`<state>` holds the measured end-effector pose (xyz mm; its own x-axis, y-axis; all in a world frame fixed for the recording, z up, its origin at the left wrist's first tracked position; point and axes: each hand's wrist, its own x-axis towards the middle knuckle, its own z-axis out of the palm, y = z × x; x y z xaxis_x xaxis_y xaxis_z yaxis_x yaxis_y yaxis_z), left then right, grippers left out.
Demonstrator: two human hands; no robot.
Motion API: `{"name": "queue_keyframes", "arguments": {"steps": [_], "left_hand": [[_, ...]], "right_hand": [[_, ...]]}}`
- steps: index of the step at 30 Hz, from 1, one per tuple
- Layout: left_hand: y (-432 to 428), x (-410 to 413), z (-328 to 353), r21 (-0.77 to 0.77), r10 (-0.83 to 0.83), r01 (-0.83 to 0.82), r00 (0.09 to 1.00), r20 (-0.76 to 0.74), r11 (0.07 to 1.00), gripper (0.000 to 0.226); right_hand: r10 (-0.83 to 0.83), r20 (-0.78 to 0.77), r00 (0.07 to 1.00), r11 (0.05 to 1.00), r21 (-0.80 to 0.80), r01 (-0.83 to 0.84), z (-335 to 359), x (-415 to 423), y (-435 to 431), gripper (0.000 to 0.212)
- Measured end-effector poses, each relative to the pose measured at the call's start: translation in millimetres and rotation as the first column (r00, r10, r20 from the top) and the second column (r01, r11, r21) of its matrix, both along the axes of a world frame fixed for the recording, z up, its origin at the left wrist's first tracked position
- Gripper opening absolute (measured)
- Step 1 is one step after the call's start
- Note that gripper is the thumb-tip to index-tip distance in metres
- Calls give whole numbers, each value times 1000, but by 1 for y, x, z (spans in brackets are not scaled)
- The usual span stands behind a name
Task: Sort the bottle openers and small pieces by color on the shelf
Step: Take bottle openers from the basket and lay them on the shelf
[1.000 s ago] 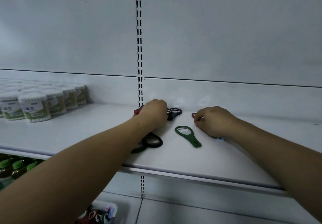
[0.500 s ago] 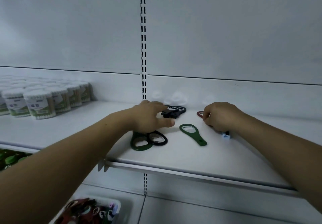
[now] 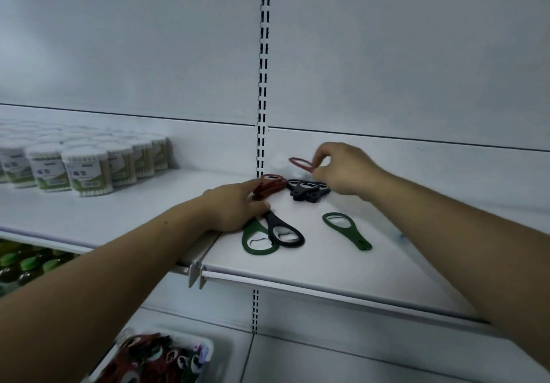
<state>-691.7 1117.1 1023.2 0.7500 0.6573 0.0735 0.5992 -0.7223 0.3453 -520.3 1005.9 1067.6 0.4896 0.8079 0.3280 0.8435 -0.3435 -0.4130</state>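
Note:
On the white shelf (image 3: 327, 266) a stack of red bottle openers (image 3: 269, 185) lies at the back beside a pile of black ones (image 3: 308, 189). My left hand (image 3: 233, 208) rests on the shelf, its fingers touching the red stack, its palm over the handles of a green opener (image 3: 258, 241) and a black opener (image 3: 285, 231) that cross each other. My right hand (image 3: 342, 171) pinches one red opener (image 3: 300, 163) and holds it above the black pile. Another green opener (image 3: 346, 230) lies alone to the right. A small pale blue piece (image 3: 398, 235) shows blurred beside my right forearm.
Tubs of cotton swabs (image 3: 89, 171) fill the shelf's left part. A slotted upright (image 3: 263, 84) runs up the back wall. Below, a white tray (image 3: 208, 350) holds several mixed openers, and green-capped bottles (image 3: 23, 266) stand on the lower left shelf.
My right hand has lifted a red opener off the shelf and carried it left, over the black pile. My left hand has moved little; the red stack now shows past its fingers.

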Motion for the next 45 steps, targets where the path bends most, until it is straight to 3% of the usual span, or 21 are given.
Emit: {"name": "queue_keyframes", "arguments": {"steps": [4, 10, 15, 18, 22, 27, 31, 37, 45], "left_hand": [[1, -3, -4, -13, 21, -20, 999, 41, 1000, 58], [-2, -3, -3, 23, 13, -13, 1000, 10, 1000, 61], [-1, -3, -2, 1, 19, -19, 1000, 12, 1000, 64], [0, -2, -2, -25, 16, -16, 999, 30, 1000, 61], [3, -2, -1, -92, 3, 8, 994, 112, 996, 61], [12, 9, 12, -139, 0, 17, 992, 124, 990, 71], [10, 27, 11, -24, -15, 17, 997, 77, 1000, 55], [10, 36, 8, 135, 9, -30, 988, 154, 990, 36], [13, 38, 8, 57, 77, -90, 977, 201, 994, 35]], "right_hand": [[56, 50, 997, 997, -64, -53, -6, -24, 43, 15], [-9, 116, 993, 982, -185, 30, -8, -32, 79, 23], [1, -13, 1000, 979, -205, -4, -12, -35, 82, 28], [44, -45, 998, 974, -222, -53, -13, -34, 78, 16], [108, -166, 980, 983, -128, -130, -12, -30, 65, 29], [81, 1, 997, 984, -157, -80, -7, -1, 24, 34], [12, 111, 994, 952, -305, 23, -12, 24, -13, 25], [11, 37, 999, 877, -481, 8, -16, 22, -50, 58], [45, 75, 996, 903, -429, -8, -25, 17, -52, 38]]}}
